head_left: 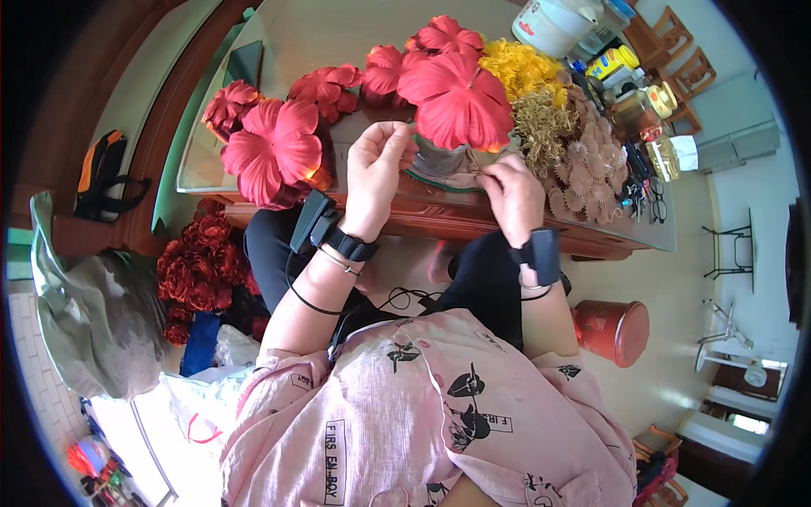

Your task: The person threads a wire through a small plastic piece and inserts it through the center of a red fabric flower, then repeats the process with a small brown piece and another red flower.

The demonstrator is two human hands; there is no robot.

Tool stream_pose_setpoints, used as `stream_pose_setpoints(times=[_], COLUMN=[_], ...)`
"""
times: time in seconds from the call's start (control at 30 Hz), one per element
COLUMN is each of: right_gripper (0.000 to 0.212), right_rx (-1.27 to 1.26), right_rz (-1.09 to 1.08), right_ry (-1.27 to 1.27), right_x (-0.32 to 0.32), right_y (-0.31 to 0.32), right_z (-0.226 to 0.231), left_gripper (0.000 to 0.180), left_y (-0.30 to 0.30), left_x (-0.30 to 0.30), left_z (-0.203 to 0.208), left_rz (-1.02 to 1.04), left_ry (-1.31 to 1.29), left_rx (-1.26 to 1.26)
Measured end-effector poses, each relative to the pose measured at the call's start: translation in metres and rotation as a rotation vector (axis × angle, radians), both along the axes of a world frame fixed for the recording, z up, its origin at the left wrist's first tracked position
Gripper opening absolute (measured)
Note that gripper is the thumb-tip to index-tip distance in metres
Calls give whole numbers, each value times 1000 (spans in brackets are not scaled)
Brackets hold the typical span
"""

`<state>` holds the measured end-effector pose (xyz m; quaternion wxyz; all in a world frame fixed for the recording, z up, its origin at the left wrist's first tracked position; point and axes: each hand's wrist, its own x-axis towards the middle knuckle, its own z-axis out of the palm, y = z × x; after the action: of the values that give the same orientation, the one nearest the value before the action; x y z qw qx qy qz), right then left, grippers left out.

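Note:
My left hand (pixel 378 169) is raised at the table's front edge, thumb and forefinger pinched together; what they hold, if anything, is too small to make out. Just beyond it a large red fabric flower (pixel 459 100) sits above a clear glass jar (pixel 439 157), covering the jar's top. To the right of the jar my right hand (pixel 514 196) is closed, its fingertips at a beige cloth (pixel 460 179) lying under and beside the jar. Whatever is between these fingertips is hidden. Left of my left hand stands another big red flower (pixel 272 144) with orange at its base.
More red flowers (pixel 325 91) stand farther back on the glass-topped table (pixel 338 34). Yellow petals (pixel 519 68), gold tinsel-like strands (pixel 542 122) and brown toothed discs (pixel 587 165) lie in piles at right. Beyond are jars, glasses (pixel 658 203) and a white bucket (pixel 553 25). A red bin (pixel 612 332) stands on the floor.

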<state>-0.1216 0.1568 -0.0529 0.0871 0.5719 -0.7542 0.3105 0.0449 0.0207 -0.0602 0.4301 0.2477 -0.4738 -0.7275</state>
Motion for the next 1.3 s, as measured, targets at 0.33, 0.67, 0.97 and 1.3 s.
stream_pose_setpoints(times=[0.33,0.67,0.97,1.3], right_gripper=[20,24,28,25], right_rx=[-180,-115,-35,-121], right_rz=[229,641,751,688], right_ry=[-587,-444,-129,-153], right_x=[-87,-61,-37,-52], right_y=[-109,-161,-158,-170], right_z=[25,5,22,1], left_gripper=[7,8,11,36], left_y=[-8,-10,-9,-48], left_x=[-7,-3,-7,-33], left_z=[-21,-22,-11,-13], left_rz=[140,124,272,366], left_ry=[-102,-219,-342,-727], left_rx=[-169,-245,-453,-1135])
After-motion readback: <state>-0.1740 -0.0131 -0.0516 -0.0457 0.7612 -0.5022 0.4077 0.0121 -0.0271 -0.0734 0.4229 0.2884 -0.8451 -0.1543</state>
